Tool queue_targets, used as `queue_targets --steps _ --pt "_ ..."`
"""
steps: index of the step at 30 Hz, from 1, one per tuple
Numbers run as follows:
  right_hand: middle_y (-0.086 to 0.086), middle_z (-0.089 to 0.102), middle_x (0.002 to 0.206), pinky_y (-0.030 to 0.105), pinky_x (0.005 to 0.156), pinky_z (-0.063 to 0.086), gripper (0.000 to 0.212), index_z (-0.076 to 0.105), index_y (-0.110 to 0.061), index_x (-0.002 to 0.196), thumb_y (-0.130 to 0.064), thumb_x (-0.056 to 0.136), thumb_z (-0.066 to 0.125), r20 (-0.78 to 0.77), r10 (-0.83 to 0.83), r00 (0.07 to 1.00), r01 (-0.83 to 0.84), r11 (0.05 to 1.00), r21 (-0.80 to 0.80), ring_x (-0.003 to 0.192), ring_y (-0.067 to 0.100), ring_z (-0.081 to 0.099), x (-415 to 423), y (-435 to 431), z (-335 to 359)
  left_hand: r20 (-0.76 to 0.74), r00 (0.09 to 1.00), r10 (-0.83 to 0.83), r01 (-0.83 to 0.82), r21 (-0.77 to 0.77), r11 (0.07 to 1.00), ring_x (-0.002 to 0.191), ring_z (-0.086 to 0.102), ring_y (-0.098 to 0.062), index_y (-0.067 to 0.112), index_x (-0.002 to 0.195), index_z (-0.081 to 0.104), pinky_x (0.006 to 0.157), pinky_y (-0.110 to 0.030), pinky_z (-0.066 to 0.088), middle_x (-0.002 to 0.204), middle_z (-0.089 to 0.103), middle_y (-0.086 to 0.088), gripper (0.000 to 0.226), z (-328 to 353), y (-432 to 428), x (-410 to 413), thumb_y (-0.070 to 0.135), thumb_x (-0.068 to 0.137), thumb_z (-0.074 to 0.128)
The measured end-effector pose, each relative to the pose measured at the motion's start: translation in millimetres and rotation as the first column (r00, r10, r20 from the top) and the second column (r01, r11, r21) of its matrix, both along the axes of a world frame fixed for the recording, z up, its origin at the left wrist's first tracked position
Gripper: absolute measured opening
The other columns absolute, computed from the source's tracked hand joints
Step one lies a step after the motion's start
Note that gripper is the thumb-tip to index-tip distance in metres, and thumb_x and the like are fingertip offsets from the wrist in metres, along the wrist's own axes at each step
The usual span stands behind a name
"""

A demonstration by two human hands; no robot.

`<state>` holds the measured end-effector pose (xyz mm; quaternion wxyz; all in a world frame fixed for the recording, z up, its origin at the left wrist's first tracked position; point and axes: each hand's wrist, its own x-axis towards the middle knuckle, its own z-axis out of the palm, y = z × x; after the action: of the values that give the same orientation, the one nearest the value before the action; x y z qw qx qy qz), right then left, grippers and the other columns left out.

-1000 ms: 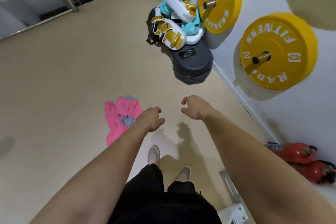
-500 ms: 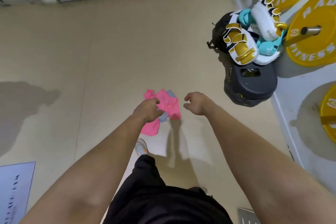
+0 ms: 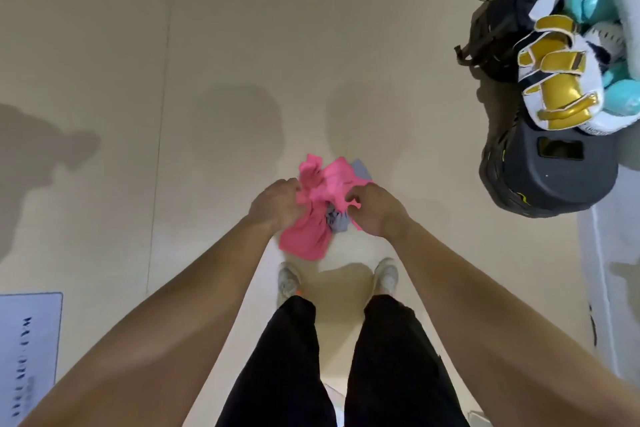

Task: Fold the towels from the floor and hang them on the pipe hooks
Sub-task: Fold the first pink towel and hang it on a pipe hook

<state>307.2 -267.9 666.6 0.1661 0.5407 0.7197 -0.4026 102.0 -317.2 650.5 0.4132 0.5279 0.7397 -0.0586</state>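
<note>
Half a second ago only the left hand [image 3: 277, 203] touched the cloth and the right hand [image 3: 375, 208] hung curled just beside it; now both hands are clenched on the pink towel [image 3: 317, 204], bunched between them above the beige floor [image 3: 207, 45], just beyond the two pale shoes [image 3: 289, 279]. I count two towels: the pink one and a grey towel [image 3: 337, 220] mostly hidden under it, showing only at the middle and the far edge. Far right, the black weight plates [image 3: 554, 180] with white-and-gold pads [image 3: 557, 80] on top are cut off by the frame, and the near-left sheet's print [image 3: 24, 354] is too blurred to read.
</note>
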Motion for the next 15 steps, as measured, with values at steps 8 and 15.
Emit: queue_targets --steps 8,15 --pt "0.009 0.052 0.121 0.041 0.090 0.050 0.035 0.054 -0.018 0.129 -0.024 0.095 0.050 0.182 0.025 0.983 -0.006 0.995 -0.104 0.109 0.031 0.056 10 46 -254 0.001 0.996 0.086 -0.086 -0.033 0.996 0.106 0.060 -0.024 0.021 0.130 0.051 0.084 -0.038 0.052 0.118 0.057 -0.003 0.048 -236 39 4 0.021 0.084 0.067" --pt "0.005 0.052 0.123 0.039 0.091 0.047 0.034 0.058 -0.024 0.128 -0.025 0.094 0.054 0.187 -0.031 0.982 0.058 0.988 -0.140 0.111 0.029 0.057 26 55 -490 -0.003 0.999 0.054 -0.054 -0.090 0.994 0.103 0.056 -0.028 0.013 0.122 0.047 0.078 -0.038 0.047 0.113 0.053 -0.006 0.042 -471 36 39 0.031 0.089 0.064"
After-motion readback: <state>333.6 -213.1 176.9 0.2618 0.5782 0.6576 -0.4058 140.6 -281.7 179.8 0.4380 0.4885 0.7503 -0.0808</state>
